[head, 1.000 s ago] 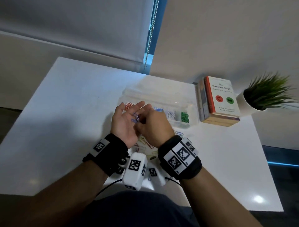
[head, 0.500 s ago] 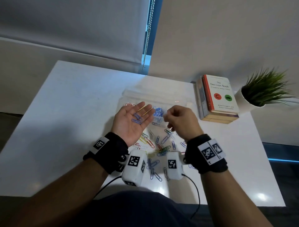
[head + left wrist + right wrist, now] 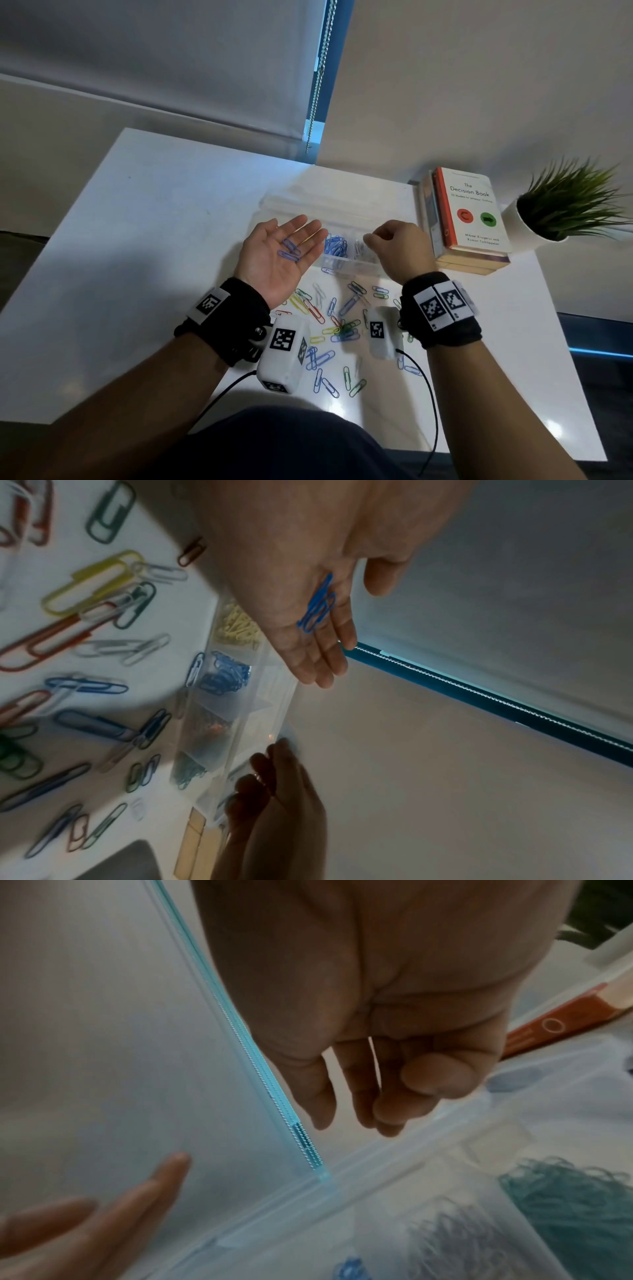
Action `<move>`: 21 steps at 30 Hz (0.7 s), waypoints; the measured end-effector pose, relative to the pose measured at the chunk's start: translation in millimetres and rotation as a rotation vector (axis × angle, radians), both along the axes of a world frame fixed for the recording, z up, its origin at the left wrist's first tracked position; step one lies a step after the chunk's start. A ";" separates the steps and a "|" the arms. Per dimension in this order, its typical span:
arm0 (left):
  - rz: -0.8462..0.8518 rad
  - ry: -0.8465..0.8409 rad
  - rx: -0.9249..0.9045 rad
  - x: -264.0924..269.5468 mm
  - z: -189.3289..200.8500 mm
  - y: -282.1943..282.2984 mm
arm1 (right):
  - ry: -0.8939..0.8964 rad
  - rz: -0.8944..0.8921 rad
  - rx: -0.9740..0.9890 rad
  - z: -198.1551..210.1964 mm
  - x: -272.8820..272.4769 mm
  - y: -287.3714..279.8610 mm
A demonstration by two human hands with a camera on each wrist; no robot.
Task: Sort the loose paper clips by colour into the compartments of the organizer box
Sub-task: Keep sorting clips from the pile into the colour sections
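My left hand (image 3: 274,260) lies palm up and flat in front of the clear organizer box (image 3: 346,266), with a few blue clips (image 3: 290,249) resting on the palm (image 3: 316,607). My right hand (image 3: 397,246) hovers over the box's right half, fingers curled, thumb pressed to the fingertips (image 3: 435,1074); a thin pale clip seems pinched there. The box holds yellow (image 3: 240,626), blue (image 3: 335,245) and green (image 3: 575,1191) clips in separate compartments. Several loose clips (image 3: 342,329) of mixed colours lie on the table between my wrists.
The box lid (image 3: 325,205) lies open behind the compartments. A stack of books (image 3: 469,212) stands right of the box and a potted plant (image 3: 568,205) beyond it. The white table (image 3: 154,240) stretches left; a blind chain (image 3: 320,68) hangs at the back.
My right hand left the left palm and moved right, now over the box's right half. The left palm stays up, flatter, with blue clips still on it.
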State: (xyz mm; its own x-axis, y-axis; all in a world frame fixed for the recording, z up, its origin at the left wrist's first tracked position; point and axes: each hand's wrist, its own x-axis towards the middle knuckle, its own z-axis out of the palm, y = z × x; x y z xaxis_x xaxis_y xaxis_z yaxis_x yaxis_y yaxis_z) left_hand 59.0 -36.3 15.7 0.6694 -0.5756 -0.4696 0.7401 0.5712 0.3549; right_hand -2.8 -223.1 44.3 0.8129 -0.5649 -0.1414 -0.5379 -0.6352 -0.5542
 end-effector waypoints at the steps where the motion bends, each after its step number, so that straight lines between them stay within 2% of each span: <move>1: -0.008 -0.002 0.007 -0.3 0.2 -1.0 | -0.051 0.043 0.020 3.6 -2.2 9.0; 4: -0.033 0.005 0.029 -2.2 2.5 -5.8 | -0.166 0.265 0.073 12.3 -7.7 46.2; 8: -0.079 0.038 0.057 -4.8 6.3 -9.9 | -0.151 0.446 -0.002 3.5 -1.6 74.7; 13: -0.161 0.014 0.128 -9.2 6.6 -6.7 | -0.036 0.412 -0.081 -7.2 5.4 86.0; 18: -0.235 -0.066 0.177 -11.2 10.9 -5.0 | -0.079 0.292 -0.027 -9.4 4.0 83.9; 21: -0.244 -0.084 0.165 -11.6 15.4 -5.9 | -0.106 0.294 -0.011 -7.2 2.6 80.9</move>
